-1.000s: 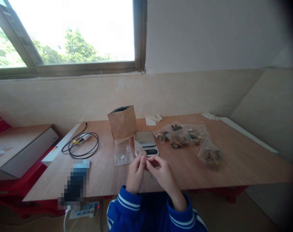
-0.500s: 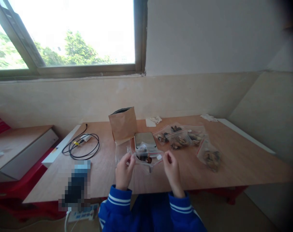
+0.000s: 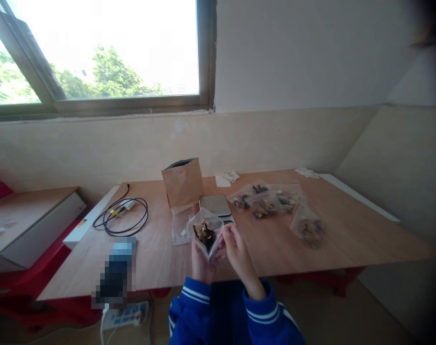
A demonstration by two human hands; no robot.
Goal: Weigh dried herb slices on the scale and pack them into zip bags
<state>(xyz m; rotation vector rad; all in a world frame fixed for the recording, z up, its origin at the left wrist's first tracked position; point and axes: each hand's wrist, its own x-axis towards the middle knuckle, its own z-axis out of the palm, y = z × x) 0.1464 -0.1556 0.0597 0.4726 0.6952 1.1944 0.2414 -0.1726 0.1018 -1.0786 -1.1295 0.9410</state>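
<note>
A clear zip-lock bag [image 3: 205,234] with dark and tan dried pieces in it is held tilted in front of me, above the table's near side. My left hand [image 3: 202,266] is wrapped round it from below; the bag partly hides those fingers. At its right edge, my right hand [image 3: 235,245] pinches the red-striped zip strip. Just behind the bag lies a flat scale [image 3: 215,205], its front partly covered. An empty-looking clear bag [image 3: 180,229] lies flat to the left of my hands.
A brown paper pouch [image 3: 183,184] stands open-topped behind the flat bag. Several filled zip-lock bags [image 3: 264,206] lie on the right, one [image 3: 309,229] nearer me. On the left are a coiled black cable [image 3: 146,215] and a blurred-out phone-like object [image 3: 115,270]. Crumpled white paper [image 3: 232,177] lies at the back.
Both hands have come closer together. The bag, earlier stretched flat between them, is now tilted and cupped from below by my left hand, with my right hand at its edge.
</note>
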